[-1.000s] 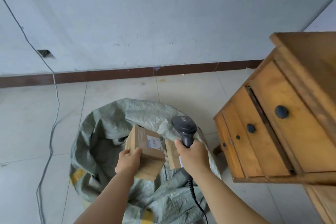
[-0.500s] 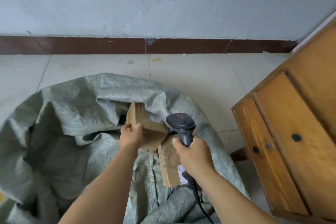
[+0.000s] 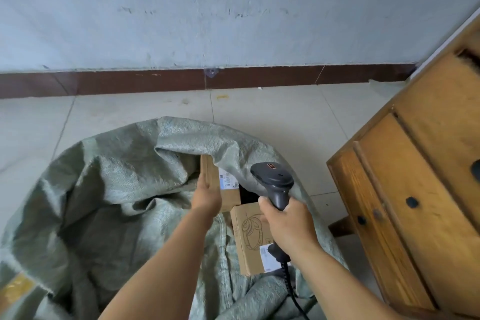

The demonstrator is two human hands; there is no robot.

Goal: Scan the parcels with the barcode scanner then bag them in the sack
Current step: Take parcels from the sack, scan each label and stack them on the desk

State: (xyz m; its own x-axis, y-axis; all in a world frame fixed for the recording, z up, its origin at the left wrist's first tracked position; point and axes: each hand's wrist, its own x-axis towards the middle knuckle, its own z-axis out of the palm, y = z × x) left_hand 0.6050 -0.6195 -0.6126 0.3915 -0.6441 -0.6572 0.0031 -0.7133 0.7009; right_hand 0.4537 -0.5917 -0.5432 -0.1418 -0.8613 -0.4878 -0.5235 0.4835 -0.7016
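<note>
Hands work at the mouth of a crumpled grey-green woven sack [image 3: 109,189] at lower centre: the left hand [image 3: 206,196], fingers straight, rests against a brown cardboard parcel [image 3: 220,184] inside it, while the right hand [image 3: 288,226] grips a dark grey barcode scanner [image 3: 272,179] above a second printed cardboard box [image 3: 249,239]; a wooden drawer cabinet [image 3: 420,189] stands right.

left hand [image 3: 207,196] fingers straight, reaching forward – right hand [image 3: 287,225] fist-curled, gripping

Home room: wooden dresser [image 3: 420,189], tiled floor [image 3: 272,112]
</note>
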